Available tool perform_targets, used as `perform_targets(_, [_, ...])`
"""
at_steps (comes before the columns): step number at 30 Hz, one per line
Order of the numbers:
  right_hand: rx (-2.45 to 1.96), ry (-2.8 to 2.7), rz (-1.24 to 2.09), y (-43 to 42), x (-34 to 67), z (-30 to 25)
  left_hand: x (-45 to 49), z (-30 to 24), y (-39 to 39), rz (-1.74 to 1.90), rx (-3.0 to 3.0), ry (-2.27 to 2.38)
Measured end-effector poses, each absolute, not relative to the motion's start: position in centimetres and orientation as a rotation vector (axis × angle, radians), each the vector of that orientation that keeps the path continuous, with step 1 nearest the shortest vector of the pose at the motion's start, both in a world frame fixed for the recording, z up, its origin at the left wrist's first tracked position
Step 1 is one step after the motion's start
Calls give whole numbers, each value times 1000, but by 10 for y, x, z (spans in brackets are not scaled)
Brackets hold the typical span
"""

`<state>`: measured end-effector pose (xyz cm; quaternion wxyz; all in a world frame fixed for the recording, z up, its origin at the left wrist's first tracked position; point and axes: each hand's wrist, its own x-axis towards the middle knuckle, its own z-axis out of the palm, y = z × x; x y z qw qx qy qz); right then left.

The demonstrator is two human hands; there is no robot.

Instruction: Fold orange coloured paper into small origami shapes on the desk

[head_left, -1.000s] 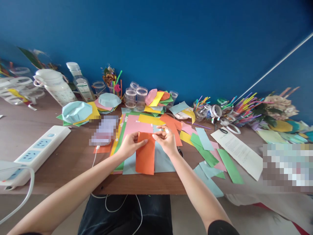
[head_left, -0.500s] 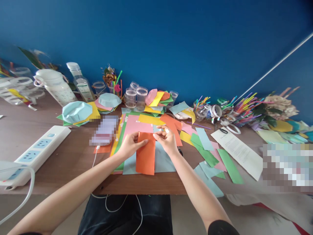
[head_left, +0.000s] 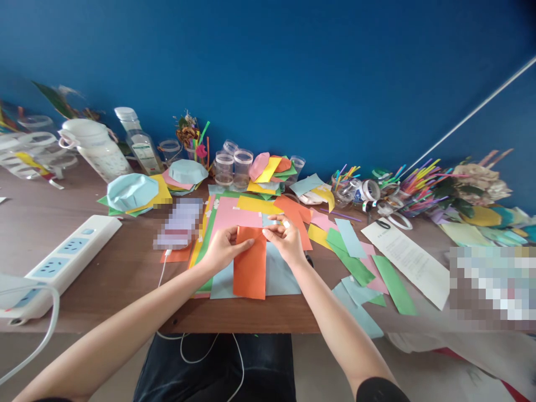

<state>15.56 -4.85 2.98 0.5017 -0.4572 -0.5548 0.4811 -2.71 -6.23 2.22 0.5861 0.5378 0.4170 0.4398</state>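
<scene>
An upright orange paper strip (head_left: 250, 271) is held between my two hands, over the front of the table. My left hand (head_left: 225, 248) grips its upper left side, thumb lying across the front and fingers behind. At the top right corner, my right hand (head_left: 285, 237) pinches the edge between thumb and forefinger, its other fingers loosely bent. Behind the strip lie a light blue sheet (head_left: 282, 273) and, farther back, a pink sheet (head_left: 228, 215) on top of green and yellow ones. Another orange paper piece (head_left: 295, 211) rests just beyond my right hand.
To the left are a power strip (head_left: 69, 259), a phone (head_left: 179, 223) and a folded blue paper shape (head_left: 133, 192). Clear cups (head_left: 242, 167) line the wall. Paper scraps (head_left: 349, 259), a printed sheet (head_left: 406, 262) and colourful straws (head_left: 422, 181) lie to the right. A white cable (head_left: 162, 271) hangs over the edge.
</scene>
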Motion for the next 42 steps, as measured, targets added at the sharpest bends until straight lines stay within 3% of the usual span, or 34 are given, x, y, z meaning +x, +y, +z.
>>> perform_targets(16, [-1089, -1323, 1197, -47, 156, 27, -29, 28, -63, 1038, 1317, 981])
perform_targets(27, [-1267, -1480, 914, -35, 157, 2, -37, 15, -54, 1071, 2031, 1559])
perform_targets(34, [-1374, -1647, 681, -33, 154, -2, -30, -10, -56, 482, 2695, 1422])
perform_targets(42, [-1443, -1756, 552, -31, 153, -9, -30, -10, -59, 365, 2731, 1411])
